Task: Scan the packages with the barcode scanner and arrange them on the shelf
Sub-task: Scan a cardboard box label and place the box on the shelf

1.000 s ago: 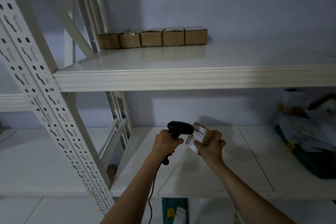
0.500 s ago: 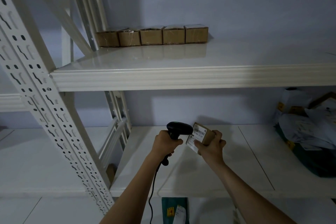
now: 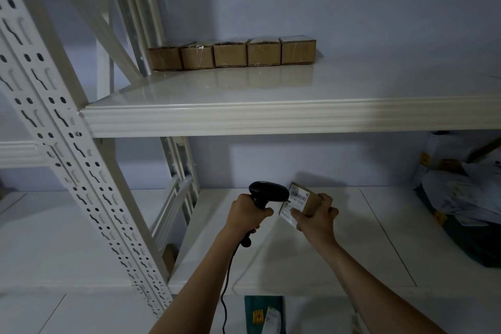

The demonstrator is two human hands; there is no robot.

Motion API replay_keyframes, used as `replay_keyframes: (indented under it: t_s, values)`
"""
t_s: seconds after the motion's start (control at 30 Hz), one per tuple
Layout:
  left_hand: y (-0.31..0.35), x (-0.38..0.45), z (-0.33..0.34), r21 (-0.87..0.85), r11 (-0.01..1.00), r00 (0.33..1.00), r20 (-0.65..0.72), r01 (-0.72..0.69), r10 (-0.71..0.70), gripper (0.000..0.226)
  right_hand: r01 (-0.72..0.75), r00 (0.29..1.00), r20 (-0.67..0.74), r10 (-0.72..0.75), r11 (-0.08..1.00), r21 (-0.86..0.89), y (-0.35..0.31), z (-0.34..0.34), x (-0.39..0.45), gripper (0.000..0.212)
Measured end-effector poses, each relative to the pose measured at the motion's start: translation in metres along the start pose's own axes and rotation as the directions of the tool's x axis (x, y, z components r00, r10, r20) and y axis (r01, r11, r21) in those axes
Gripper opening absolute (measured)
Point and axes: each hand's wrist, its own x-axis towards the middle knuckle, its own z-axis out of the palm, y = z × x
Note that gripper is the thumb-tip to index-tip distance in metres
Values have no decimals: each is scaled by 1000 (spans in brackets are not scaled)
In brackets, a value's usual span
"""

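Five cardboard boxes point(image 3: 231, 54) stand in a row along the rear edge of the upper shelf point(image 3: 271, 116). Above the lower shelf point(image 3: 352, 238), the left hand point(image 3: 248, 215) has its fingers clenched on the barcode scanner point(image 3: 267, 194); the right hand point(image 3: 315, 218) grasps a labelled package point(image 3: 301, 202), just beside the scanner head.

On the upper shelf point(image 3: 271, 116) you have bare surface right of the row of five boxes point(image 3: 231, 54) and all along its near side. The slanted brace point(image 3: 108, 22) blocks the far left corner. On the lower shelf point(image 3: 352, 252), a heap of bags point(image 3: 461, 198) fills the right end.
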Motion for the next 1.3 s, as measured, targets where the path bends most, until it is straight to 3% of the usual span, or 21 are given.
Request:
replay_keyframes:
  t_s: [0.5, 0.63, 0.7, 0.77, 0.87, 0.97, 1.3]
  values:
    - [-8, 4, -3, -50, 999, 1000, -9, -9, 8, 17, -18, 1000, 25, 18, 1000, 19, 2, 2, -3, 81]
    - [-26, 6, -8, -297, 948, 992, 90, 111, -87, 29, -136, 987, 95, 128, 987, 87, 4, 0, -6, 75]
    - [-44, 6, -8, -454, 867, 973, 193, 205, -129, 25, -198, 975, 122, 186, 975, 98, 8, -2, -7, 73]
    - [-68, 8, -5, -510, 817, 961, 198, 270, -194, 20, -238, 965, 146, 219, 962, 136, 13, -1, -7, 72]
    - [-105, 13, 7, -476, 814, 936, 61, 333, -347, 13, -348, 929, 209, 306, 915, 204, 22, 4, -10, 72]
    - [-131, 17, 17, -441, 808, 894, -30, 390, -448, 25, -445, 885, 278, 375, 856, 263, 26, 7, -13, 75]
    - [-153, 36, 27, -263, 842, 865, -47, 471, -499, 38, -546, 827, 298, 477, 809, 219, 27, 14, -17, 82]
